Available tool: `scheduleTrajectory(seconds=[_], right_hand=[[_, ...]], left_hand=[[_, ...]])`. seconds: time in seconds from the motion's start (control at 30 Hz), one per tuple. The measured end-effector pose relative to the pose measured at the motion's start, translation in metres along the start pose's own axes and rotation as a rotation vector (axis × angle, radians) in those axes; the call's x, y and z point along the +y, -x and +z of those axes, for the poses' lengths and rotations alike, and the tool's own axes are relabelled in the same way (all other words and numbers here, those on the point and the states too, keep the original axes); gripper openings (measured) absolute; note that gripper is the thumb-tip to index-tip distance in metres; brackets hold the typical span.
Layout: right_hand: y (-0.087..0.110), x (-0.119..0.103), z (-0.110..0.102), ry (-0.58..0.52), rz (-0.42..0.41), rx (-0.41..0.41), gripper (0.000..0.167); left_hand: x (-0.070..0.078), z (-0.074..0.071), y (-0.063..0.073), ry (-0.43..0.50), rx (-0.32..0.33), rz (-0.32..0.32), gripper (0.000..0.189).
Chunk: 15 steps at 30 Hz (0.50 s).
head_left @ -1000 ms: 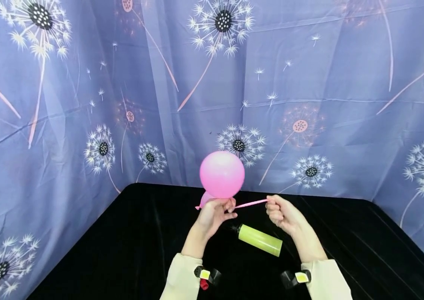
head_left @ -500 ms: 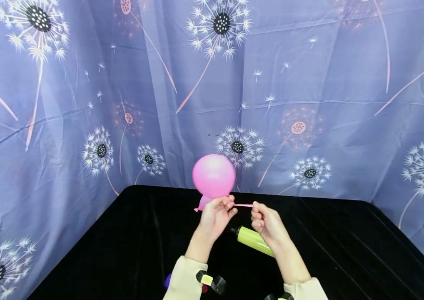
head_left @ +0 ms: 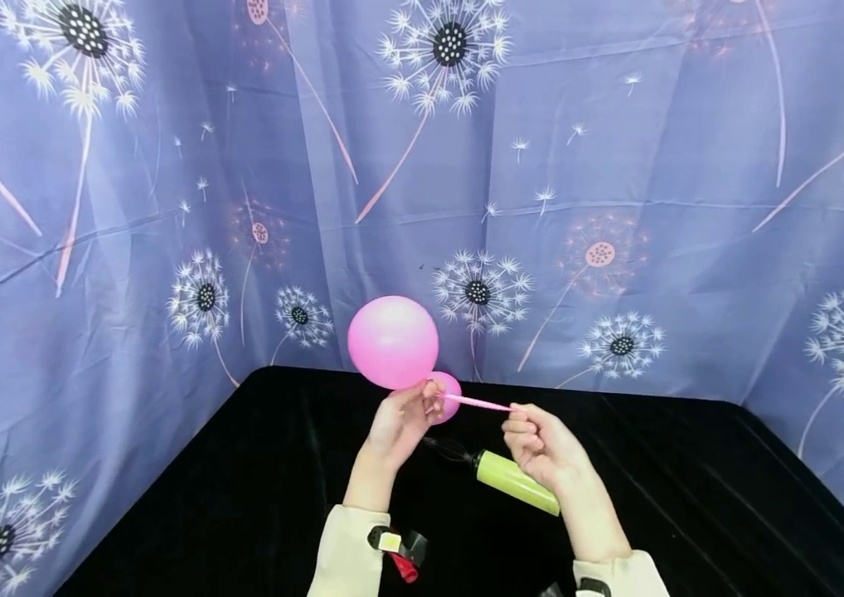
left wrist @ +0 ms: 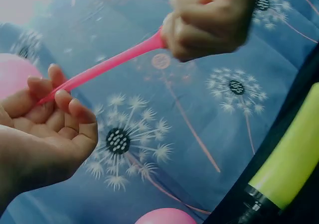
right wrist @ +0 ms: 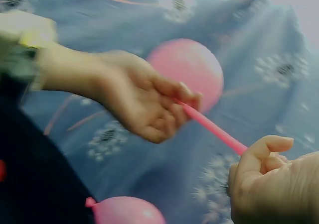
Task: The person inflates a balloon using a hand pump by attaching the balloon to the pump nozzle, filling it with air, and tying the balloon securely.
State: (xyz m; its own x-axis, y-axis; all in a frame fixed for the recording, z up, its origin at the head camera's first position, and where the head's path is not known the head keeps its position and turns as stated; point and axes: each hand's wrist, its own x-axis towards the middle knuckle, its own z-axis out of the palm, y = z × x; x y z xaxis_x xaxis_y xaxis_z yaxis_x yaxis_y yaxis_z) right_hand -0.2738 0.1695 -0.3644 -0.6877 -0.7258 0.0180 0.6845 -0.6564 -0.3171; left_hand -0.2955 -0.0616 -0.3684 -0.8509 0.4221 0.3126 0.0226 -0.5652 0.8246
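Note:
A large inflated pink balloon (head_left: 392, 342) stands above my left hand (head_left: 397, 424), whose fingers and thumb pinch its neck. The stretched neck (left wrist: 112, 62) runs as a narrow pink strip from these fingers to my right hand (head_left: 547, 448). The right hand grips its far end with curled fingers (left wrist: 204, 35). Between the hands the neck is taut. Behind the left fingers shows a smaller pink balloon (head_left: 450, 400), partly hidden in the head view; its knotted end shows in the right wrist view beside the balloon body (right wrist: 128, 212).
A yellow-green hand pump (head_left: 515, 481) with a black end lies on the black-covered table (head_left: 258, 464), just below the right hand. Near the left wrist is a small red object (head_left: 405, 568), partly covered by the wrist camera. A blue dandelion-print curtain (head_left: 616, 166) hangs behind.
The large balloon and left hand have moved left. The right hand came closer, then the gap widened again, with the neck stretched throughout. The smaller balloon now shows right of the left hand.

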Motion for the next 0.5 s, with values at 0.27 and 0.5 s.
scheduleTrajectory(seconds=[0.27,0.5], right_hand=[[0.008,-0.018,0.019,0.275,-0.304,0.219,0.035],[0.006,0.025,0.05,1.396,-0.578,0.637,0.033]], left_hand=[[-0.029,0.031,-0.006,-0.341,0.056,-0.157,0.028],[-0.057,0.068,-0.008,-0.751,0.265,-0.135,0.032]])
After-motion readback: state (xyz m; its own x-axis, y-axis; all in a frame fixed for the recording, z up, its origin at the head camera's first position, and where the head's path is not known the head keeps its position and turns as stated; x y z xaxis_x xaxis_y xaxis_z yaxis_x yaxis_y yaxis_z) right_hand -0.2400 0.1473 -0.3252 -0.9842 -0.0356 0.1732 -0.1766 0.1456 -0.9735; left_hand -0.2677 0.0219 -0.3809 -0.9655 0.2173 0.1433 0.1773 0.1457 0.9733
